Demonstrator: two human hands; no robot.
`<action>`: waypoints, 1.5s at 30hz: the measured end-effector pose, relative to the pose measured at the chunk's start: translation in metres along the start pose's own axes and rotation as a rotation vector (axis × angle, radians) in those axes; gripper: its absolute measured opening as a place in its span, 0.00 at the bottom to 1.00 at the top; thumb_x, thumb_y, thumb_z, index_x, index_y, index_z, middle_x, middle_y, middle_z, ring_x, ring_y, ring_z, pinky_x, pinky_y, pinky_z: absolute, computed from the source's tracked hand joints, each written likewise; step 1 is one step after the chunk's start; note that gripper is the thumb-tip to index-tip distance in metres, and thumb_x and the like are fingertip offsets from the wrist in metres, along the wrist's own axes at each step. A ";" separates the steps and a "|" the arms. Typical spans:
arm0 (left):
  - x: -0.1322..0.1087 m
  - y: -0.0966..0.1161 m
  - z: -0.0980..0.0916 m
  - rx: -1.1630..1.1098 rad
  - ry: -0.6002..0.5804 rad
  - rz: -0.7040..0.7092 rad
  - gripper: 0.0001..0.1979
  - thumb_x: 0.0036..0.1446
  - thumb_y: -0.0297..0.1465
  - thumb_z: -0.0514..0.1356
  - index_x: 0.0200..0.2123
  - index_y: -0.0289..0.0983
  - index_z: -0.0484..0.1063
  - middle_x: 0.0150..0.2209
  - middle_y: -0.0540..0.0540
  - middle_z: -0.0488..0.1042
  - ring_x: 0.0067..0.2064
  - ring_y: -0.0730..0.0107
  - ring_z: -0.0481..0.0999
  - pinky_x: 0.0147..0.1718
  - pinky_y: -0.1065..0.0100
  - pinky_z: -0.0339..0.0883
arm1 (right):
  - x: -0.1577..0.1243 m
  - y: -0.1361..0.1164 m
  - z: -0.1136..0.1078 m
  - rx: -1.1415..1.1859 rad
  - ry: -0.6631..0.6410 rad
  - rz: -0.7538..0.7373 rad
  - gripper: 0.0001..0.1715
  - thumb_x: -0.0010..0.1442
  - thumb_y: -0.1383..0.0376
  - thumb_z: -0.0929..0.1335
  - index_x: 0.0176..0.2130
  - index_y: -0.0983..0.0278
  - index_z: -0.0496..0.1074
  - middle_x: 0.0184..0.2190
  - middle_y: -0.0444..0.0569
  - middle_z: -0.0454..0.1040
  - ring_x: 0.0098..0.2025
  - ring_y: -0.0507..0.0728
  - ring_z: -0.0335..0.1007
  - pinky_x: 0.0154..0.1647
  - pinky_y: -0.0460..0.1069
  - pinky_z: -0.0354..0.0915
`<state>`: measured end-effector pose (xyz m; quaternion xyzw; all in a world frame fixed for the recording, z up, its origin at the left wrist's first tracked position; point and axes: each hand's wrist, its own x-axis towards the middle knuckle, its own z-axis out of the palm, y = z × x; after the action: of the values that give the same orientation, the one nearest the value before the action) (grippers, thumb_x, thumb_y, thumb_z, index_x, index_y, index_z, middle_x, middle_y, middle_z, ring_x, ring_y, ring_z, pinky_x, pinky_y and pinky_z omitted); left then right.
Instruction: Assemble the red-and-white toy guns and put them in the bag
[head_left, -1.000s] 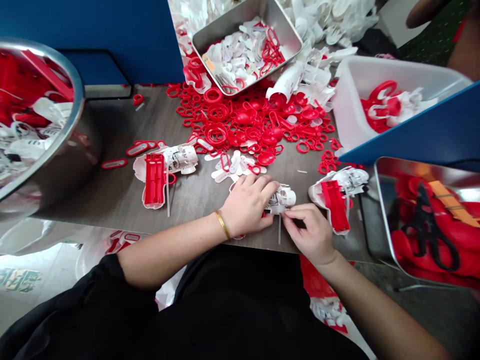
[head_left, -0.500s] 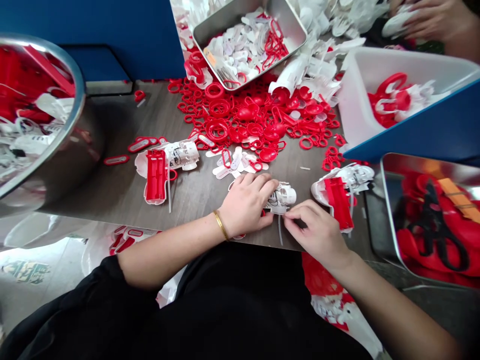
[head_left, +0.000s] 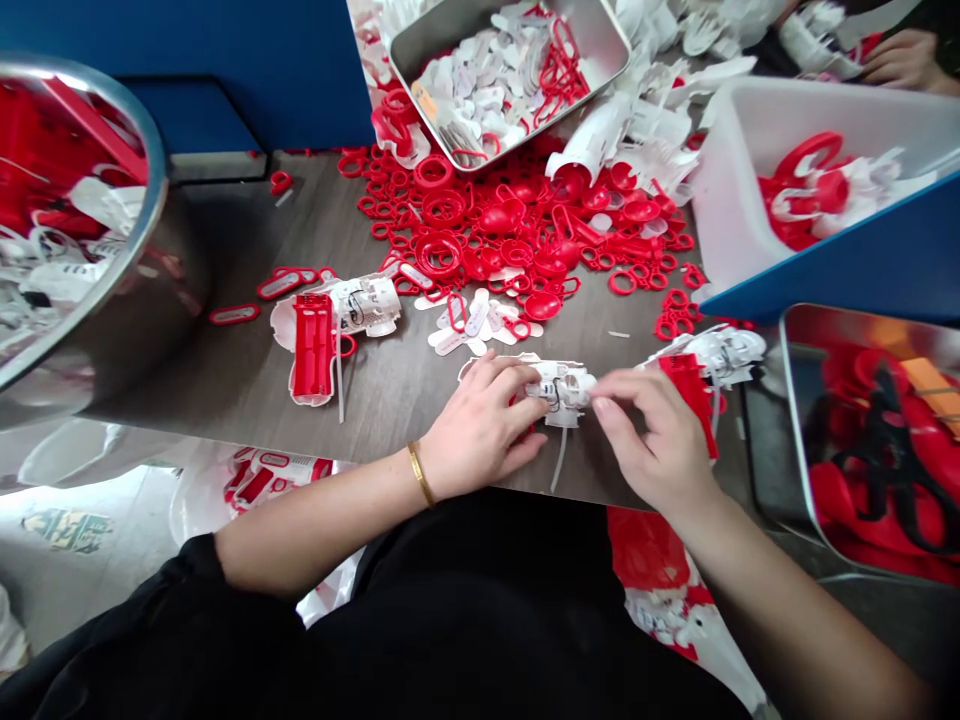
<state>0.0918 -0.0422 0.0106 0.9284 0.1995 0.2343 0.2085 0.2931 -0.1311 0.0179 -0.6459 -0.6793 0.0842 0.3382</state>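
Note:
A white toy gun half [head_left: 568,388] with thin dark wires and small fittings lies near the table's front edge. My left hand [head_left: 484,425] is closed over its handle end, hiding most of that part. A thin clear tube [head_left: 559,462] hangs from its lower side toward the edge. At its front end, my right hand [head_left: 652,430] pinches with thumb and forefinger against the round white fitting. Similar toy guns with red battery boxes lie on both sides, the left one [head_left: 313,350] in full view and the right one [head_left: 686,385] partly behind my right hand.
Red rings and scoops [head_left: 502,225] are heaped beyond my hands, with white label pieces [head_left: 476,320] before them. A metal tray [head_left: 615,55], a steel pot [head_left: 157,150], a white bin [head_left: 720,190] and a tray with black scissors [head_left: 892,460] stand around. A co-worker's hand [head_left: 904,60] shows top right.
My right hand has shifted from the tube by the toy gun's lower side up to its front end. My left fingers have moved slightly on the toy gun. The tube's free end now leans left.

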 end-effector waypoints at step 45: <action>-0.007 0.001 0.010 0.158 0.014 -0.021 0.11 0.62 0.30 0.55 0.45 0.38 0.74 0.55 0.40 0.66 0.59 0.52 0.60 0.61 0.43 0.53 | -0.010 0.008 0.025 -0.093 0.123 -0.285 0.11 0.55 0.75 0.70 0.34 0.61 0.66 0.27 0.45 0.70 0.31 0.54 0.73 0.29 0.48 0.71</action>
<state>0.0910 -0.0489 0.0007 0.9381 0.2287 0.2220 0.1354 0.2849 -0.1311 -0.0096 -0.5617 -0.7453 -0.0360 0.3574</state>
